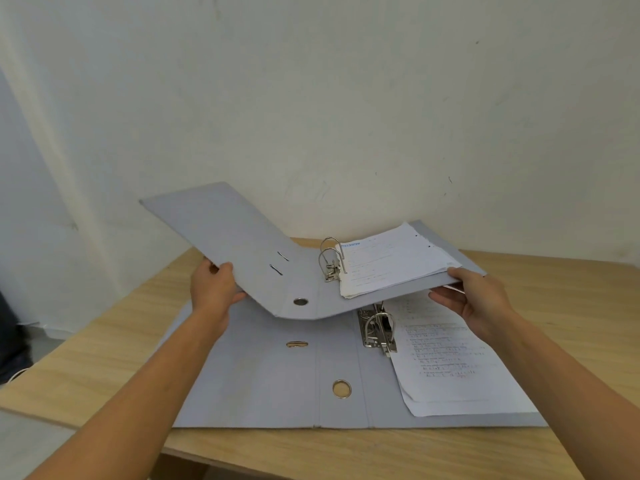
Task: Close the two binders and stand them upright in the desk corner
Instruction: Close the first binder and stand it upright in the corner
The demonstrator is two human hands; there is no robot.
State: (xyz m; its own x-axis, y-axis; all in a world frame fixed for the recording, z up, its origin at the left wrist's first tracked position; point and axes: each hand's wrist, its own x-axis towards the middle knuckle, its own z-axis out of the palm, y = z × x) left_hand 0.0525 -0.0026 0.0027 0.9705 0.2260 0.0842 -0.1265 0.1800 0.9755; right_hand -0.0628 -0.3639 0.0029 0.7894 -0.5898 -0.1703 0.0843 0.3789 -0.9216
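Observation:
Two grey lever-arch binders are open on the wooden desk point(571, 299). The upper binder point(239, 244) is lifted off the desk, its left cover tilted up and a stack of printed sheets point(391, 261) on its rings. My left hand point(213, 289) grips the near edge of its left cover. My right hand point(481, 299) holds its right cover from below, thumb on the paper corner. The lower binder point(270, 382) lies flat and open beneath, with metal rings point(377, 330) and loose printed pages point(453, 368) on its right side.
A white wall rises right behind the desk's far edge. The desk's left edge runs diagonally, with floor and a dark object point(14, 334) beyond it. Bare wood shows to the right of the binders and along the near edge.

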